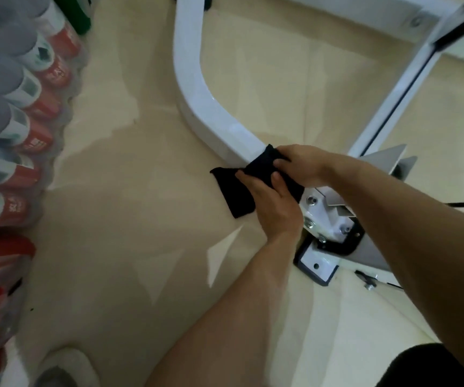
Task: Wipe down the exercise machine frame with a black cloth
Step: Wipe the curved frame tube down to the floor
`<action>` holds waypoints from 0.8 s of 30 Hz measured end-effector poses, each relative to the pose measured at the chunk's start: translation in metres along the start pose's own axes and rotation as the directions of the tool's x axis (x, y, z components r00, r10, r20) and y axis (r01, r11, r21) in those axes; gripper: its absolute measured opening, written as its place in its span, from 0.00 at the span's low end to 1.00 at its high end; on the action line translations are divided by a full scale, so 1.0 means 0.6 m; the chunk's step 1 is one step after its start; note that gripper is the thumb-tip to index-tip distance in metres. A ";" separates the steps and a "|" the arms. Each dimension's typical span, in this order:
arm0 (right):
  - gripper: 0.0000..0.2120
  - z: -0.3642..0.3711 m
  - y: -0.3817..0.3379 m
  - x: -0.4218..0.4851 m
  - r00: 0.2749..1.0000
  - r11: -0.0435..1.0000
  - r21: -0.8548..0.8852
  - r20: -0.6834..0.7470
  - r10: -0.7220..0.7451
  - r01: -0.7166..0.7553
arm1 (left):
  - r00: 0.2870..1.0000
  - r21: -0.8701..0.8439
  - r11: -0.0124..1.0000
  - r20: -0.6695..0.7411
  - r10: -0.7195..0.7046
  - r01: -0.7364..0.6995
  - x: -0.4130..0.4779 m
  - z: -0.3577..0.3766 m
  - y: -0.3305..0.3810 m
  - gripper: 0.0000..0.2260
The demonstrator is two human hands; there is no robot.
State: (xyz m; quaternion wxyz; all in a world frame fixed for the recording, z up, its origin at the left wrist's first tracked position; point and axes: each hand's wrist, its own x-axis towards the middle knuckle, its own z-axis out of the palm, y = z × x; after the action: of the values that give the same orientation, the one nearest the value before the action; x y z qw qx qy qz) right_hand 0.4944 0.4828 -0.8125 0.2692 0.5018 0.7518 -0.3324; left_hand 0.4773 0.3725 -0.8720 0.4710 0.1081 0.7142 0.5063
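A white curved tube of the exercise machine frame [197,88] runs along the floor from the top centre down to a bolted bracket. A black cloth [236,191] is draped over the tube's lower end, one corner hanging onto the floor. My left hand [272,208] grips the cloth from the near side, thumb on top of it. My right hand [303,163] reaches over the tube and holds the cloth's upper part with curled fingers.
Shrink-wrapped packs of bottles with red labels [15,129] are stacked along the left. A bolted white and black bracket [331,227] sits just right of my hands. A slanted white bar with a black cable [409,85] rises at the right. Beige tiled floor lies between.
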 end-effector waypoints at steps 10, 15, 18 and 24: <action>0.15 -0.009 -0.007 0.004 1.000 1.000 -0.010 0.020 0.015 -0.015 | 0.993 -0.062 0.992 -0.042 -0.111 0.108 -0.008 0.014 0.007 0.26; 0.20 -0.014 -0.058 0.044 0.998 0.994 0.103 -0.040 -0.039 0.043 | 0.993 -0.018 0.999 -0.108 -0.043 0.042 0.065 -0.029 0.052 0.24; 0.21 -0.008 -0.063 0.049 0.993 0.993 0.062 -0.080 -0.091 0.096 | 0.988 0.012 1.000 -0.151 0.007 -0.005 0.092 -0.038 0.060 0.25; 0.15 0.021 -0.004 0.017 0.996 0.998 -0.069 -0.091 -0.001 -0.006 | 1.000 0.103 0.994 0.004 -0.028 0.028 0.003 -0.005 0.007 0.28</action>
State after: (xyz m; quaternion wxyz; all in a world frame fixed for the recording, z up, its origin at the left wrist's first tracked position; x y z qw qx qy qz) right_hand 0.4892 0.4781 -0.8274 0.2521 0.5079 0.7737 -0.2827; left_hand 0.4725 0.3738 -0.8696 0.4737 0.1237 0.7397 0.4618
